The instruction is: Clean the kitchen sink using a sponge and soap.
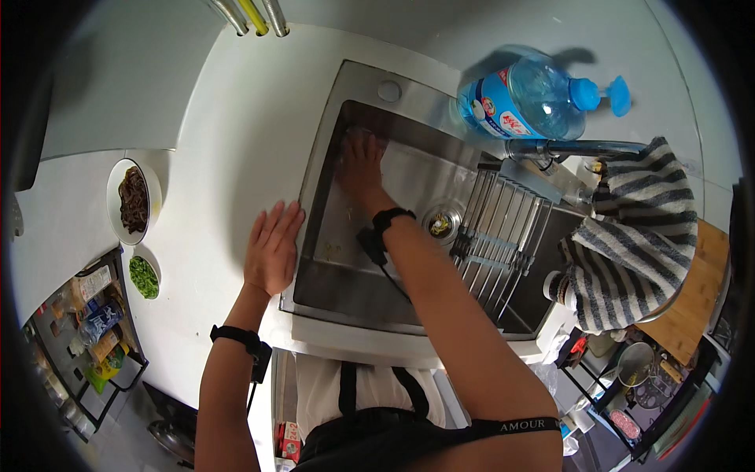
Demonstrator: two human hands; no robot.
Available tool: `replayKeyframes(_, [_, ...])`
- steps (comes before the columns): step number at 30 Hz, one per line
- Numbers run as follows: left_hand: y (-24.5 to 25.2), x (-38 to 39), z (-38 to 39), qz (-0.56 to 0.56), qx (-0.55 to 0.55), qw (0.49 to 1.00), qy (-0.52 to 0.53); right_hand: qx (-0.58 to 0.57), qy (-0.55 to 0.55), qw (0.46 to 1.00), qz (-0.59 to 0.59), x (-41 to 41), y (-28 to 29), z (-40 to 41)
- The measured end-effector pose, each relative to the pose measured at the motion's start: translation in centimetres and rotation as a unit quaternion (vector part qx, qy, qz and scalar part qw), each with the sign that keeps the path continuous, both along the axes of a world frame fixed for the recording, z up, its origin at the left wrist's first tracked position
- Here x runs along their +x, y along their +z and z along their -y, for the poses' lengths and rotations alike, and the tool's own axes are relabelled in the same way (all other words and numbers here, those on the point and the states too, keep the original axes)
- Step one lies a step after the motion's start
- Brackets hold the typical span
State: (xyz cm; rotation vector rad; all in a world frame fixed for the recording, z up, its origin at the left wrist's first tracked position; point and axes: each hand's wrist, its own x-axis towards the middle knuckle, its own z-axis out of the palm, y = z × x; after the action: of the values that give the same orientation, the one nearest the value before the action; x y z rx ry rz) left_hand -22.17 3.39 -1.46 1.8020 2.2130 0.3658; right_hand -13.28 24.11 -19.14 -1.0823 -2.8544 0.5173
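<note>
My left hand (274, 251) lies palm down on the white countertop (248, 141), its fingertips at the left rim of a stainless steel sink (321, 141). My right hand (361, 166) reaches into the basin near its far left corner, fingers spread against the steel. The area around those fingertips is dark and blurred, and I see nothing clearly held. Small yellowish food scraps (333, 251) cling to the basin floor. More scraps sit in the drain strainer (440, 225), right of my right wrist. A metal roll-up drying rack (495, 236) spans the sink's right part.
A blue pump bottle (519, 103) stands behind the sink beside the faucet (590, 147). A striped towel (637, 253) drapes at right near a wooden board (687, 295). At left are a bowl of dark strips (134, 200) and a dish of chopped greens (143, 277).
</note>
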Motion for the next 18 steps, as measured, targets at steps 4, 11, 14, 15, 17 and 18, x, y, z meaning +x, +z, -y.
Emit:
replayKeyframes(4, [0.5, -1.1, 1.7, -0.013, -0.012, 1.0, 0.02, -0.008, -0.037, 0.999, 0.033, 3.0, 0.0, 0.4])
replayKeyframes(11, [0.3, -0.8, 1.1, 0.001, -0.003, 1.0, 0.018, 0.059, -0.252, 0.966, -0.005, 7.6, -4.8, -0.3])
replayKeyframes(14, [-0.4, -0.1, -0.1, -0.009, -0.002, 1.0, 0.002, 0.126, -0.051, 0.988, 0.068, 4.0, -4.2, 5.2])
replayKeyframes(15, [-0.3, -0.7, 1.5, -0.017, -0.018, 1.0, 0.015, 0.056, -0.067, 0.995, -0.041, 1.7, -1.7, 9.5])
replayKeyframes(17, [-0.2, -0.6, 1.0, -0.02, -0.02, 0.999, 0.018, -0.042, -0.08, 0.994, -0.06, 3.1, -1.6, 10.5])
replayKeyframes(18, [-0.2, -0.4, 0.6, -0.016, -0.016, 1.0, 0.015, -0.032, -0.027, 0.999, 0.017, 5.1, -2.6, 9.5])
